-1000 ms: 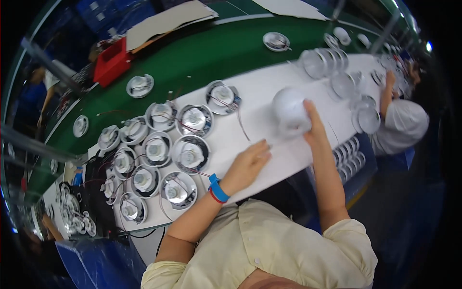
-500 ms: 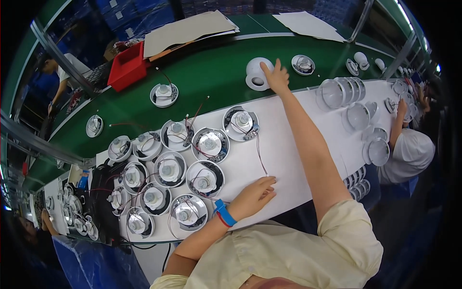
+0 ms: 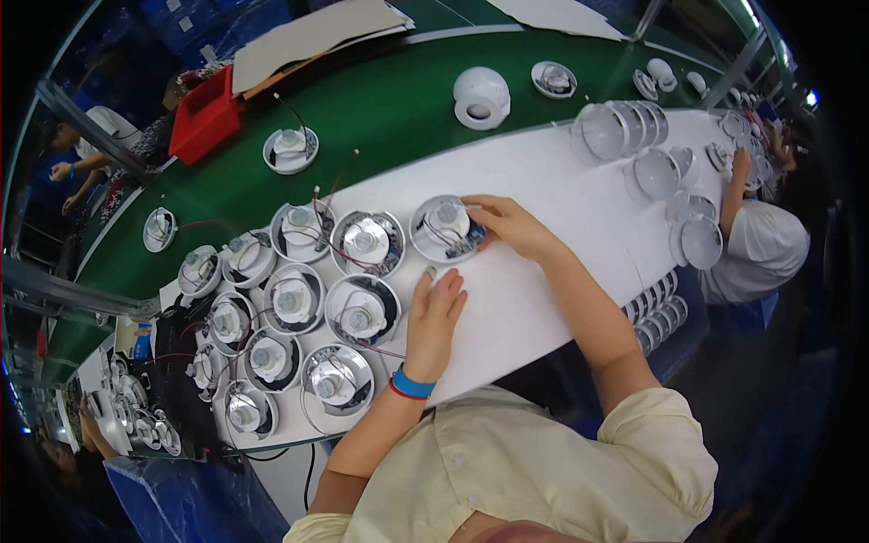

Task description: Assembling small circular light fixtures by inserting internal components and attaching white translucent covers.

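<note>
A white bowl-shaped housing (image 3: 445, 222) with a clear round lens, a circuit board and thin wires rests on the white table. My right hand (image 3: 518, 226) has its fingers and thumb closed on the right rim of it. Just below that rim is my left hand (image 3: 433, 321), fingers stretched out and nothing in them, with a blue wristband behind it. Several like housings (image 3: 362, 312) with lenses and trailing red wires crowd the table to the left of my left hand.
Across the far side runs a green conveyor belt (image 3: 380, 127) with a white round shell (image 3: 481, 90), a red bin (image 3: 206, 116) and scattered housings. Clear domes (image 3: 656, 174) stand on the right of the table. A co-worker in white (image 3: 769, 237) sits beyond them.
My right hand has left the white round shell on the belt and come back to the housing's rim. My left hand has moved up and left, toward the same housing. The view has shifted.
</note>
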{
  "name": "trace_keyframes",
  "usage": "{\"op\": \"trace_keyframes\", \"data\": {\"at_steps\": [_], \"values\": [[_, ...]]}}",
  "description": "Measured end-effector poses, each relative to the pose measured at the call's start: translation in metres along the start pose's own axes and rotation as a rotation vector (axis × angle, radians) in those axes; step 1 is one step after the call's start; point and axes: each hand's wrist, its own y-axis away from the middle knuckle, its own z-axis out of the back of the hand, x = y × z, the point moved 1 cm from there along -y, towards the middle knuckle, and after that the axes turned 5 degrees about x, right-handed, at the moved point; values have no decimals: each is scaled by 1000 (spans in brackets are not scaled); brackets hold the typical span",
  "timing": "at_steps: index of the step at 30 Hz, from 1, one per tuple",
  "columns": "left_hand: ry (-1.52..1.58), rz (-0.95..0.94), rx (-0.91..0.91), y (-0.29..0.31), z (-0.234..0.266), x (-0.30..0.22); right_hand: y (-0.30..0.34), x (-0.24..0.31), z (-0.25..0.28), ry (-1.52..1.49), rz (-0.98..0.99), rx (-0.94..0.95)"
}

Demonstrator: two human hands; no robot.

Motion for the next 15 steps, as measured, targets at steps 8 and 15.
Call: {"op": "trace_keyframes", "data": {"at_steps": [8, 15], "values": [[-285, 37, 136, 21, -9, 11, 129, -38, -50, 232, 261, -643], [-304, -19, 138, 13, -13, 20, 153, -40, -95, 836, 499, -666]]}}
